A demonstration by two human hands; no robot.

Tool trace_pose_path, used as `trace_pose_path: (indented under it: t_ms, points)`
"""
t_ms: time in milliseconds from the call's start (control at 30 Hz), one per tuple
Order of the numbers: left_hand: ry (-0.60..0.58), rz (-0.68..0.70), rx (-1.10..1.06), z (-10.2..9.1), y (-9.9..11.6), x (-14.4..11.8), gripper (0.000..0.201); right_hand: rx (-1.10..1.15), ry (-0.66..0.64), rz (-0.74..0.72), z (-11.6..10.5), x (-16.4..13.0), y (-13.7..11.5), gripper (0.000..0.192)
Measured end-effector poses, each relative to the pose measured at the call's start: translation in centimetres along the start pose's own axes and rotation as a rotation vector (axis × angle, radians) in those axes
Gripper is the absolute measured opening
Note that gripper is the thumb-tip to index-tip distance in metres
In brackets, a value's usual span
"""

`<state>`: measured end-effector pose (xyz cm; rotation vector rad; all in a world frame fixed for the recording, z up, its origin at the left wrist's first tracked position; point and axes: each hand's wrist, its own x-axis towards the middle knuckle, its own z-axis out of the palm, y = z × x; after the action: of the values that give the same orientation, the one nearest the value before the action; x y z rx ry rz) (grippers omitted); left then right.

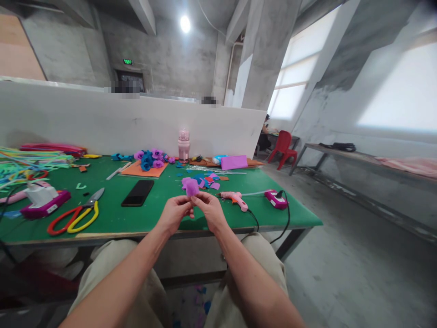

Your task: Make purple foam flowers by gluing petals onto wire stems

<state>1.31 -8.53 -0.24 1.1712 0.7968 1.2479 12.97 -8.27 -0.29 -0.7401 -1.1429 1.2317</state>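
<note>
Fingers [204,197] of left hand [174,213] and right hand [212,212] pinch a purple piece [192,187] — squarish, round-cornered.

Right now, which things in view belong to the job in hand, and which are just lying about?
Likely the job:
purple piece, in left hand and right hand
scraps
glue gun
flowers
scissors

Likely just lying about:
phone
bottle

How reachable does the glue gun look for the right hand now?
Probably yes: the glue gun lies on the table just right of the right hand, with nothing seen between them. It may first have to let go of the purple piece.
</note>
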Motion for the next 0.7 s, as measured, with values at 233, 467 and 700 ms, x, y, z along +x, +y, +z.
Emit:
trace_pose_path:
  t_ms: [233,467,700]
  points:
    - [-0.081,-0.09,0.128,-1.8,1.6,0.0,0.034,-0.061,-0.032,-0.091,-0.5,-0.1,-0.7,0.017]
    - [0.03,0.084,0.156,-2.8,3.3,0.0,0.036,0.002,-0.107,-0.012,-0.7,-0.6,-0.8,0.023]
    - [-0.003,0.095,0.201,-1.4,2.9,-0.4,0.031,0.011,-0.12,0.029,-0.4,-0.7,-0.4,0.022]
